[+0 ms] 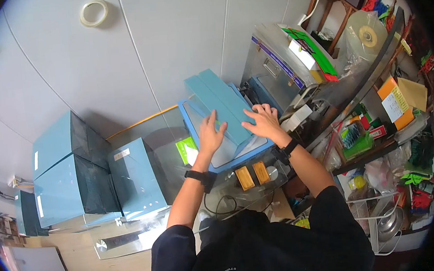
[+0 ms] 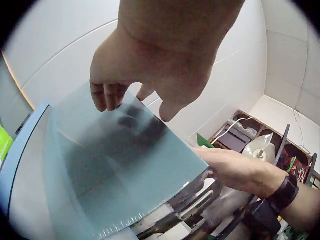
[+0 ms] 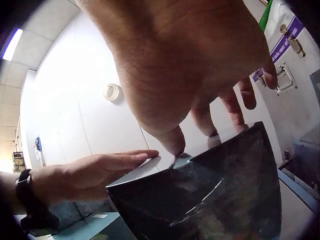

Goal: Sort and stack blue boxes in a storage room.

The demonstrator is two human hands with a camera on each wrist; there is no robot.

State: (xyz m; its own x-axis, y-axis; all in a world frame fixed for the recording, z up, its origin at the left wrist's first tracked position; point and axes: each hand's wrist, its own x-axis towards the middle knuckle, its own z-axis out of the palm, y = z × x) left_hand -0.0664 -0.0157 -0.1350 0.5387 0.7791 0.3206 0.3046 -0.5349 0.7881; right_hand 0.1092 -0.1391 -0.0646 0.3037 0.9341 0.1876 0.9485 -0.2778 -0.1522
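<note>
A teal block-shaped stack or box (image 1: 222, 100) with smooth faces lies slantwise on a blue-rimmed, pale flat surface (image 1: 240, 161). My left hand (image 1: 211, 136) is at its left side, with fingers extended; in the right wrist view those fingers (image 3: 127, 158) lie nearly straight along the block's edge. My right hand (image 1: 265, 122) is at the right side, fingers spread. Seen from the right wrist, its thumb and fingertips (image 3: 172, 142) come down on the block's top edge, above a dark glossy end face (image 3: 200, 192).
More teal blocks (image 1: 137, 176) with white labels stand on the left. A bright green packet (image 1: 185, 151) lies beside the blue rim. Two small wooden trays (image 1: 245, 178) sit in front. To the right are a metal case (image 1: 272, 61) and cluttered shelves. A tape roll (image 1: 94, 13) hangs on the wall.
</note>
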